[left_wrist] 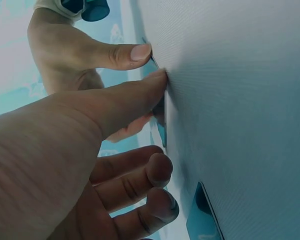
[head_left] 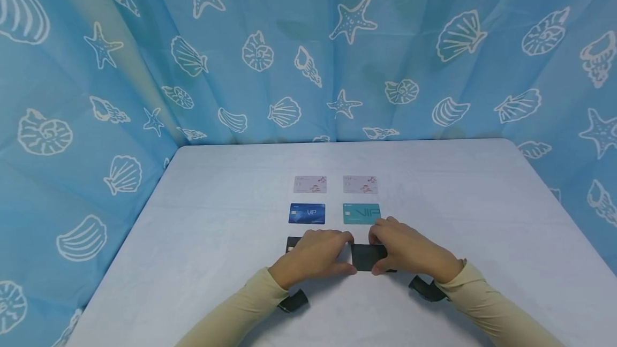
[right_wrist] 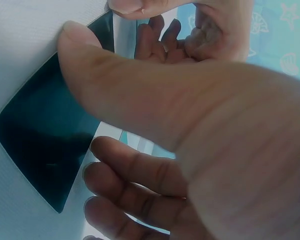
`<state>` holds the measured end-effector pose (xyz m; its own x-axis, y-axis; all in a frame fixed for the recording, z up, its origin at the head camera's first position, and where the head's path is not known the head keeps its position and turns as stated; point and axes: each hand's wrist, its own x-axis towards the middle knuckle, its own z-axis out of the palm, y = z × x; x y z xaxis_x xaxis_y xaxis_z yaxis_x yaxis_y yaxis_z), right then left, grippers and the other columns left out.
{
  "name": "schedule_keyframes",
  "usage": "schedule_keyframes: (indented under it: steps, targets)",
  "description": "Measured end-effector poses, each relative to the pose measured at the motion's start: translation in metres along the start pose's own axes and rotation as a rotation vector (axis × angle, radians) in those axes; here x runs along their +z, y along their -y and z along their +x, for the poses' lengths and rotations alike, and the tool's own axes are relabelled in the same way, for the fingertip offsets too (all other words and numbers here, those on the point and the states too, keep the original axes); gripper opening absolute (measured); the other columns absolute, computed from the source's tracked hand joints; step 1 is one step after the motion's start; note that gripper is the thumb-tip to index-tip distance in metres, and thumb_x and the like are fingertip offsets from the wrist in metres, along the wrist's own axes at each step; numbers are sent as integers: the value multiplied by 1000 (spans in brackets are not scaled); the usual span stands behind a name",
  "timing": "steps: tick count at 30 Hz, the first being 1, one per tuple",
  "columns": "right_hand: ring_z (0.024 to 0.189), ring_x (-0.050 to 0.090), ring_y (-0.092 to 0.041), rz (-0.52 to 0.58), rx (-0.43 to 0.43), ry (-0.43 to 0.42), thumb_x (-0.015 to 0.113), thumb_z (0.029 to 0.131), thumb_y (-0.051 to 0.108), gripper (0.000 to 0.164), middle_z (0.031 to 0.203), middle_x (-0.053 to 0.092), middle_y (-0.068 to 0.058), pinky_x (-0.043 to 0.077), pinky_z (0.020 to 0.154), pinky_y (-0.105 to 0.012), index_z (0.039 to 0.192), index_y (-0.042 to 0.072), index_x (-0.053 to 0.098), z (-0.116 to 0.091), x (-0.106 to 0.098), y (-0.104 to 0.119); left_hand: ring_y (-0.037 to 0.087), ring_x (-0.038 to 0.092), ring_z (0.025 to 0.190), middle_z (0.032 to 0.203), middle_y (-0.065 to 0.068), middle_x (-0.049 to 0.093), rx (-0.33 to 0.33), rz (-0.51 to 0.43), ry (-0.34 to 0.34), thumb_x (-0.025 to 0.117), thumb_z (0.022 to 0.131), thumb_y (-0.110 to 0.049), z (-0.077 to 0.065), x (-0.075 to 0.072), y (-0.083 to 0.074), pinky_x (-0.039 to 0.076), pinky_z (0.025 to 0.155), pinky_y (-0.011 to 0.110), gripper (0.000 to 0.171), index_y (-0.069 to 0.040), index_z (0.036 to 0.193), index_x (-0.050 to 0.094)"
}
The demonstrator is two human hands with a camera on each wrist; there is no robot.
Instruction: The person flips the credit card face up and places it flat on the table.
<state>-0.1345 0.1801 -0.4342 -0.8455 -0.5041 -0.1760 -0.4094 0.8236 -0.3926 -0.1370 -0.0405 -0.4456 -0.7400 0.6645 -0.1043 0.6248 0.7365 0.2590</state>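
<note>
A plain black card [head_left: 367, 257] lies between the two hands, just above or against the white tabletop; the exact gap I cannot tell. My left hand [head_left: 318, 253] holds its left end, thumb at the near corner and a finger by the far one. My right hand [head_left: 409, 249] grips the same card by its near and far edges; the right wrist view has the thumb across the dark face of the card [right_wrist: 45, 130]. A second black card [head_left: 292, 243] with a pale chip lies mostly hidden beneath my left hand.
A blue VIP card [head_left: 307, 213] and a teal VIP card [head_left: 361, 213] lie behind the hands. Farther back are two pale pink cards, one left [head_left: 310, 185] and one right [head_left: 360, 185]. A blue seashell-print curtain [head_left: 289, 68] hangs behind the white table [head_left: 217, 191].
</note>
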Motion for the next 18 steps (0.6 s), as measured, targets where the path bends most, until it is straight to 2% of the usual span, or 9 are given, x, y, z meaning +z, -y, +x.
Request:
schedule_keyframes:
  steps: [6,13,18]
  targets:
    - [87,46,-12,6,-17,-12,98,67,30,50,91,56,6,42,74,-27,97,14,62,0,-1,-1,5,47,65,78,-12,59,11,3,-10,81,87,-49,0,1,1,31,54,20,56,-16,130,66]
    - [88,47,-11,-11,-23,-28,99,66,31,51,93,57,6,43,75,-28,97,15,61,1,1,-1,5,47,65,75,-11,56,20,-1,-25,81,86,-50,-1,1,1,30,54,20,56,-16,128,66]
    - [87,48,-12,-63,-14,-43,98,67,35,51,94,60,5,45,75,-31,100,13,65,1,0,-2,6,50,65,85,-8,69,3,42,-51,82,86,-49,0,2,1,33,54,20,56,-16,128,65]
